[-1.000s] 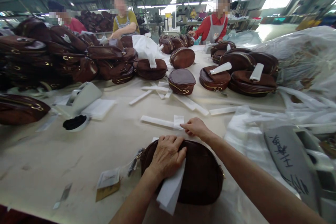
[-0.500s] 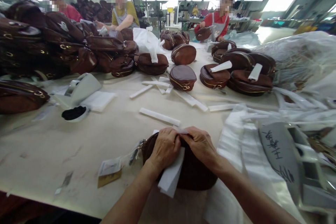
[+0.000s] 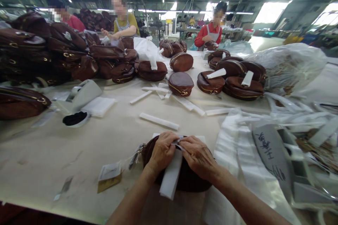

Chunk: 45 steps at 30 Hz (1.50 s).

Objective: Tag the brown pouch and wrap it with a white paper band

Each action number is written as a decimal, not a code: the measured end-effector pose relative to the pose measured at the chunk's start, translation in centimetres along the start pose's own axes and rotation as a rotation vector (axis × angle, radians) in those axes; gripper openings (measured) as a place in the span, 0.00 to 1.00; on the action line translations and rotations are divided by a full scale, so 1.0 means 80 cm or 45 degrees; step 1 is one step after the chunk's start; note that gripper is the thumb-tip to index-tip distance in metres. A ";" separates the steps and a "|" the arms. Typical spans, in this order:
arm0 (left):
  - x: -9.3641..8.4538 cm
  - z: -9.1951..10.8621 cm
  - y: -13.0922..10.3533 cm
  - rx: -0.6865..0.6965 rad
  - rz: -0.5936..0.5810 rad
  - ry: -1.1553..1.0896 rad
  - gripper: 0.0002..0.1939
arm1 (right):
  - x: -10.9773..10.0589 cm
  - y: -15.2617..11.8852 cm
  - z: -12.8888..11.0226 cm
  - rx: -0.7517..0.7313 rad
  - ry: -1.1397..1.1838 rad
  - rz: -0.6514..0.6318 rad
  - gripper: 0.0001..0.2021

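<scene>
A dark brown bag [image 3: 195, 179] lies on the pale table close in front of me, its zip end and a hang tag [image 3: 109, 175] at the left. Across its top runs a white paper strip [image 3: 171, 175], which hangs down over the near side. My left hand [image 3: 163, 149] pinches the strip's upper part at the bag's top. Close beside it, my right hand [image 3: 196, 154] has its fingers closed on the same white strip. The fingertips of both hands nearly meet.
Brown bags [image 3: 181, 83] stand across the table, with a big pile [image 3: 79, 56] at the left. White strips [image 3: 159, 121] lie beyond my hands. A grey tape dispenser [image 3: 271, 154] is at the right, another [image 3: 86, 95] at the left. Three people work opposite.
My right hand's fingers have come down flatter over the bag's top, and the strip now lies straighter between the hands. The person in red across the table has lowered a bag.
</scene>
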<state>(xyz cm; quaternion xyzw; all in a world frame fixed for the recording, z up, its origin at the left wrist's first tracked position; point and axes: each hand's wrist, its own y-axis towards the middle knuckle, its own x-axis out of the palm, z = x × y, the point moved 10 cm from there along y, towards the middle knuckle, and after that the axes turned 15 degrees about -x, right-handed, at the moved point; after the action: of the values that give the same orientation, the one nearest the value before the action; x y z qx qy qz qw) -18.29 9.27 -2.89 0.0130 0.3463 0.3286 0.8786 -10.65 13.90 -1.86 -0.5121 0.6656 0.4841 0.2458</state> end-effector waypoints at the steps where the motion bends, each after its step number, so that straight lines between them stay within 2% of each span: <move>1: 0.002 0.003 -0.001 0.020 -0.016 0.037 0.17 | 0.000 0.000 0.002 0.007 0.015 0.007 0.09; 6: 0.006 0.010 -0.003 0.064 -0.005 0.145 0.15 | -0.002 0.001 0.006 0.050 0.031 0.039 0.11; 11: 0.002 0.006 -0.002 0.051 0.080 0.118 0.14 | -0.001 0.002 -0.016 -0.056 -0.105 0.006 0.07; 15: -0.005 0.006 -0.005 0.047 0.112 0.067 0.15 | -0.001 -0.003 -0.024 -0.086 -0.145 0.035 0.06; 17: -0.010 0.011 -0.008 0.059 0.086 0.026 0.13 | -0.001 -0.005 -0.026 -0.107 -0.187 0.055 0.06; 20: -0.012 0.025 -0.012 0.099 -0.044 -0.011 0.12 | -0.001 -0.009 -0.028 -0.127 -0.249 0.057 0.06; 22: -0.011 0.036 -0.017 0.159 -0.143 0.000 0.11 | 0.001 -0.011 -0.029 -0.125 -0.276 0.040 0.05; 24: -0.013 0.047 -0.024 0.266 -0.176 0.020 0.11 | 0.002 -0.012 -0.029 -0.118 -0.298 0.027 0.05; 29: -0.023 0.065 -0.047 0.565 -0.048 0.129 0.07 | 0.004 -0.014 -0.034 -0.148 -0.398 -0.008 0.06; 32: -0.025 0.067 -0.055 0.646 0.009 0.208 0.08 | 0.003 -0.015 -0.038 -0.155 -0.436 -0.009 0.05; 35: -0.023 0.070 -0.058 0.693 0.001 0.266 0.07 | 0.002 -0.018 -0.043 -0.190 -0.410 0.000 0.07; 38: -0.019 0.071 -0.059 0.694 -0.049 0.322 0.07 | 0.002 -0.022 -0.047 -0.251 -0.331 0.000 0.08; 42: -0.011 0.062 -0.061 0.579 -0.199 0.343 0.09 | 0.002 -0.028 -0.049 -0.261 -0.255 0.007 0.10; 45: -0.011 0.062 -0.070 0.544 -0.210 0.367 0.10 | -0.003 -0.033 -0.057 -0.246 -0.243 0.049 0.11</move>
<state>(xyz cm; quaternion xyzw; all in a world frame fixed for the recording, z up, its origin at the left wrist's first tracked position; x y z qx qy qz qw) -12.56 5.38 0.02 0.1231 0.5292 0.1739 0.8213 -7.38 9.91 -0.81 -0.4720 0.5993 0.5970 0.2482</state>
